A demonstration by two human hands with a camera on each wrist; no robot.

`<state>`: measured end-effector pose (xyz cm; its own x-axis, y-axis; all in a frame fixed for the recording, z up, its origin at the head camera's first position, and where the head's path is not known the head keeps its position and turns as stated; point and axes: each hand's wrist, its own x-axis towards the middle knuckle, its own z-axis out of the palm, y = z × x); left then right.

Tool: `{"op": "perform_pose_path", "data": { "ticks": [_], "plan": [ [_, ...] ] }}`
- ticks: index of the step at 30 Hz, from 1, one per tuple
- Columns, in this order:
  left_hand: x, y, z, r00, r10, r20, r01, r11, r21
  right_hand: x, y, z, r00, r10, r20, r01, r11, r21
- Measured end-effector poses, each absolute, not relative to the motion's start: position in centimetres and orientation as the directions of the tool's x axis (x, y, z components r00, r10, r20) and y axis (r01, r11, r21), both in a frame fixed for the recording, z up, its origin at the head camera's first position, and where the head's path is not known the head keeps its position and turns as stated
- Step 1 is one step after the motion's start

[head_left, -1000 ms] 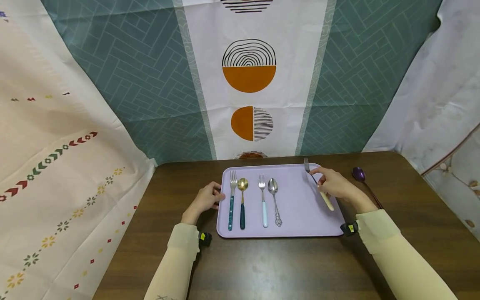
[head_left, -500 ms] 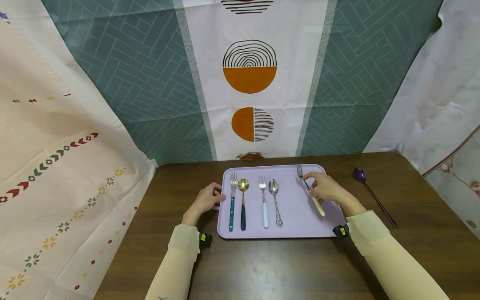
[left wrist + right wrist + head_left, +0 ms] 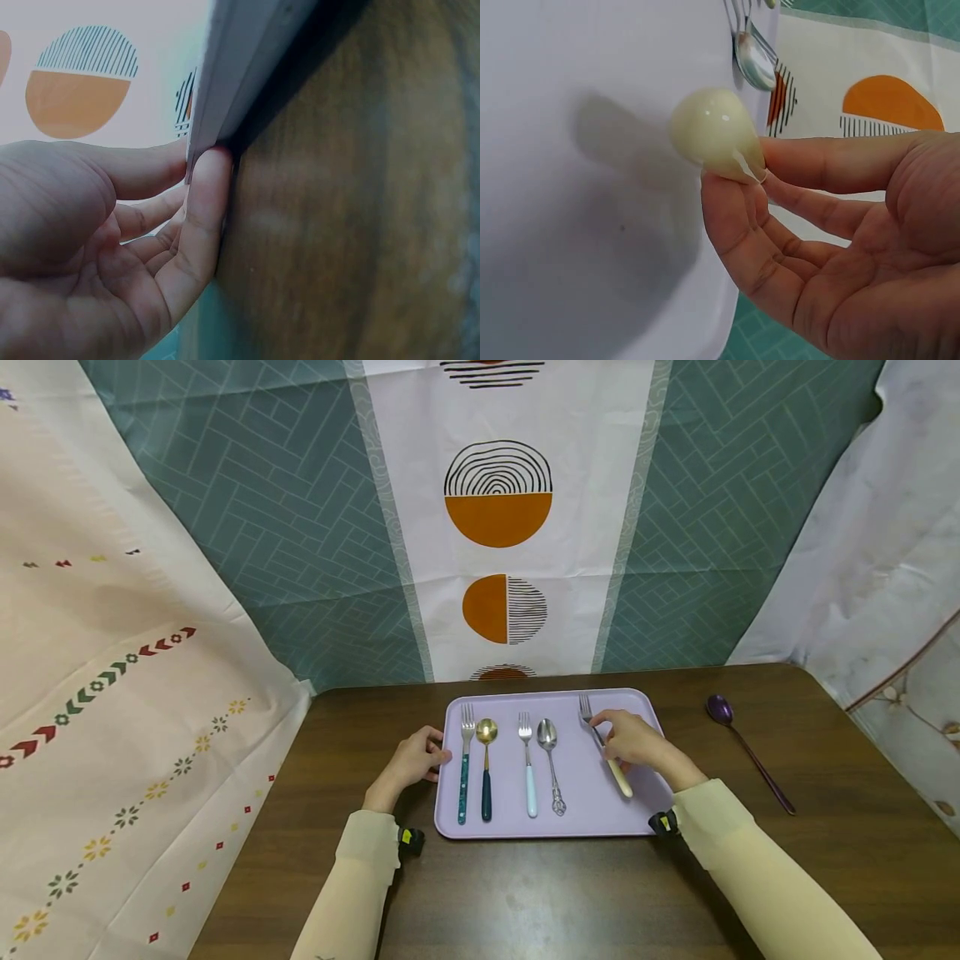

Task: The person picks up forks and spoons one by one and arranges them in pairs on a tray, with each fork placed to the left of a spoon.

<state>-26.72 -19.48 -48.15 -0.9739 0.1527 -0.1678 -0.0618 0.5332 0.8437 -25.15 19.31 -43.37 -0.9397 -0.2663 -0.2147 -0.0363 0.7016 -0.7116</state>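
My right hand [image 3: 637,745] pinches a fork [image 3: 619,779] with a cream handle, tilted over the right half of a lilac tray [image 3: 525,837]. In the right wrist view, the rounded cream handle end [image 3: 716,131] points at the camera, held between thumb and fingers. My left hand [image 3: 408,758] grips the tray's left edge; the left wrist view has the thumb on one face of the rim [image 3: 244,64] and a finger beneath. On the tray lie a teal-handled fork [image 3: 462,777], a gold spoon [image 3: 487,731], a pale-blue-handled fork [image 3: 529,785] and a silver spoon [image 3: 547,735].
A long purple spoon [image 3: 718,710] lies on the brown wooden table [image 3: 525,902], right of the tray. Behind the table hangs a patterned cloth [image 3: 315,568]; more cloths hang at both sides.
My right hand has moved left across the tray with the cream-handled fork, from near the tray's right edge toward the silver spoon. The left hand stays on the tray edge.
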Motion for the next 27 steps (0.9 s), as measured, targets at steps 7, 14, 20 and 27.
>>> {"op": "perform_pose_path", "data": {
  "ticks": [7,14,20,27],
  "plan": [
    [-26.7,-19.5,-48.1,-0.972,0.152,-0.179,-0.068,0.548,0.833,-25.2,18.6,-43.8,-0.936,-0.265,-0.231,-0.039,0.731,-0.681],
    [-26.7,-19.5,-48.1,-0.971,0.154,-0.184,-0.069,0.555,0.829,-25.2,18.2,-44.4,-0.937,-0.248,-0.246,-0.031,0.761,-0.648],
    [-26.6,-19.4,-47.9,-0.971,0.150,-0.186,-0.071,0.562,0.824,-25.0,17.5,-44.4,-0.942,-0.222,-0.251,-0.023,0.789,-0.614],
    [-26.5,-19.5,-47.9,-0.972,0.152,-0.180,-0.065,0.562,0.824,-25.0,17.2,-44.4,-0.940,-0.215,-0.264,-0.016,0.804,-0.595]
  ]
}}
